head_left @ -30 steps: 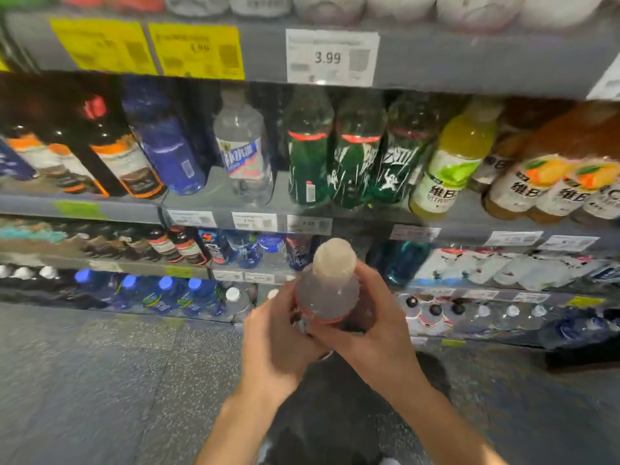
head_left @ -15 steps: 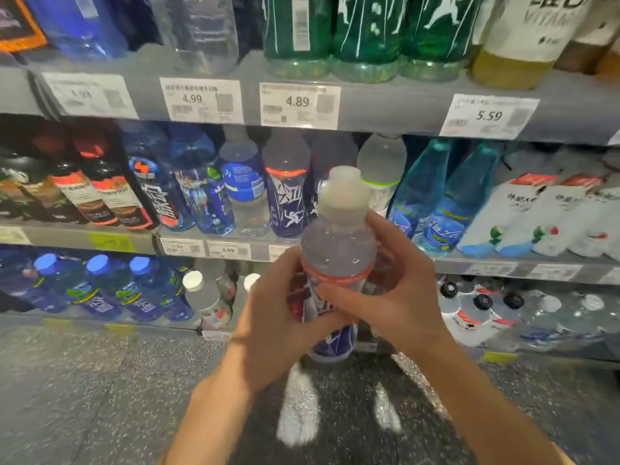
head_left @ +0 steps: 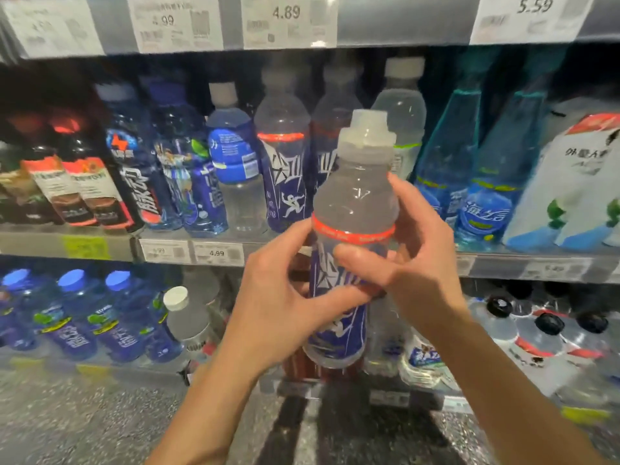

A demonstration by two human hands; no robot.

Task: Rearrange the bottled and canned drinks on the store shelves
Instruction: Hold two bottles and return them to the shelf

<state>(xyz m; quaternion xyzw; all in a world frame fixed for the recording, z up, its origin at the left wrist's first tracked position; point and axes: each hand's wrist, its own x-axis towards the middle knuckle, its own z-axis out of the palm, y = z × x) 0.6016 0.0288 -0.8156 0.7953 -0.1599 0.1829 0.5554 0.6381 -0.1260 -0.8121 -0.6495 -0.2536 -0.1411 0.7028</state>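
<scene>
I hold a clear drink bottle with a grey cap, a red band and a dark blue label upright in front of the middle shelf. My left hand grips its lower body from the left, fingers curled over the label. My right hand grips it from the right, thumb across the label under the red band. Two matching bottles stand on the shelf right behind it, partly hidden.
The middle shelf carries dark bottles at left, blue bottles, a blue-labelled bottle, turquoise bottles and white pouches at right. Below stand blue-capped bottles and black-capped bottles. Price tags line the upper shelf edge. Speckled floor lies beneath.
The view has dropped and closed in on the middle shelf. The bottle has stayed in both hands and now stands nearer the matching bottles on the shelf.
</scene>
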